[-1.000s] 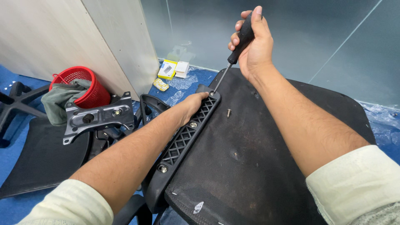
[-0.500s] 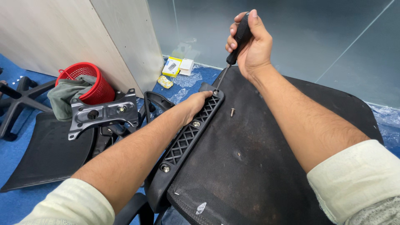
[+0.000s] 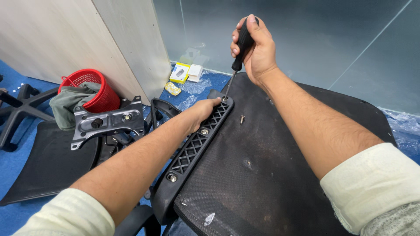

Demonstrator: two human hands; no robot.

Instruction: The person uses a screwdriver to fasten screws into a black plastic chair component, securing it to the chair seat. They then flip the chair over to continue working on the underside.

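At far left a red basket [image 3: 89, 89] with a grey cloth [image 3: 65, 107] stands beside a metal plate [image 3: 109, 123]. My left hand [image 3: 202, 112] presses flat, fingers loose, on the black lattice bracket [image 3: 194, 146] along the seat underside [image 3: 280, 166]. My right hand [image 3: 258, 50] is closed tight around the screwdriver [image 3: 239, 50], tip at the bracket's far-end screw, with one loose screw [image 3: 241, 119] just beside

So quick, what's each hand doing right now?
Left hand: not gripping, pressing on the black lattice bracket to steady it.
Right hand: closed around the screwdriver, tip down at the bracket's far end.
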